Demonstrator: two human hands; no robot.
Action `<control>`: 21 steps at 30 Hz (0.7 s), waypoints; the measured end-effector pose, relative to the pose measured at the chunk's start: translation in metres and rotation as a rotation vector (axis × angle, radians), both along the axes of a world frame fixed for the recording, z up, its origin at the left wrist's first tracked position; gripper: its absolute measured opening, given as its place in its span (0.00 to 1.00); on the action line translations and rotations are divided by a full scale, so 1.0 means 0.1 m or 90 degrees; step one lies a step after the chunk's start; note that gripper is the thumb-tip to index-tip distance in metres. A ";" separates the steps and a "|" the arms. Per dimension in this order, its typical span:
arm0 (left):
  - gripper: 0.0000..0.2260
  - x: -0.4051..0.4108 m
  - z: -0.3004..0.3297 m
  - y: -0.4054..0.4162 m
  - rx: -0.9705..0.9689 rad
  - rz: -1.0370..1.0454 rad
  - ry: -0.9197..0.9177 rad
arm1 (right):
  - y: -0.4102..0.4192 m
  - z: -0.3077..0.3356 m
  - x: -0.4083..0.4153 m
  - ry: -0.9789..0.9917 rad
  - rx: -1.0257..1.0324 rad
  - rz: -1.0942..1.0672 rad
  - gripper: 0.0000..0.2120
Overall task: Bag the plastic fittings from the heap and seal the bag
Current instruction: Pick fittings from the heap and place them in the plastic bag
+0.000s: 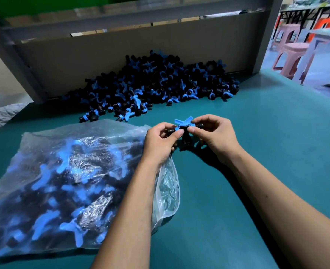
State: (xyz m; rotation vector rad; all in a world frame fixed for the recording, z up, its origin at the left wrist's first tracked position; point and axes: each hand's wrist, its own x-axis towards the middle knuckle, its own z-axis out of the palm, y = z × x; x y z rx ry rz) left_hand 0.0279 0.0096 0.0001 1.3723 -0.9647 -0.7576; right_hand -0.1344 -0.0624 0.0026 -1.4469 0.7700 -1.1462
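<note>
Now: one fitting held in both hands beside the bag mouth

Both hands meet just above the green table top. The left hand pinches one end of a small black plastic fitting with a blue butterfly-shaped handle; the right hand pinches the opposite end. Fingers and thumbs are curled narrow on the black stubs, so the blue wings stand free and upward between the two grips. Judgement: a two-handed hold like this suits checking or turning the part before it goes in, not a plain drop.

Directly left of and below the grip lies the large clear plastic bag, flat on its side and already well filled with black-and-blue fittings. Its mouth gapes under the left wrist and forearm, facing the hands, presumably so each piece travels only a short way. It is not sealed.

Beyond the grip, well apart, the heap of black and blue fittings banks against the grey-brown back board, which appears to keep it from spreading; a few strays lie between heap and bag.

Far right of the grip, off the table, stands a pink plastic stool.

Judgement: bagging well along, much heap remaining; sealing not begun.
</note>
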 end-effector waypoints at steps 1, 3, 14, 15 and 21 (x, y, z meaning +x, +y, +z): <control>0.04 0.00 0.01 0.00 0.001 0.012 0.026 | -0.02 -0.01 0.00 -0.021 0.009 -0.038 0.08; 0.03 0.00 0.01 -0.01 0.000 0.032 0.061 | -0.06 -0.02 -0.01 -0.079 0.041 -0.116 0.08; 0.08 -0.01 -0.03 -0.06 -0.010 0.102 0.095 | 0.12 0.01 0.11 0.222 -0.224 -0.105 0.16; 0.08 -0.02 -0.03 -0.05 -0.008 0.093 0.090 | 0.13 0.01 0.12 0.251 -0.267 -0.102 0.17; 0.17 -0.07 0.10 -0.01 -0.017 0.059 0.089 | 0.11 -0.01 0.10 0.217 -0.228 -0.155 0.08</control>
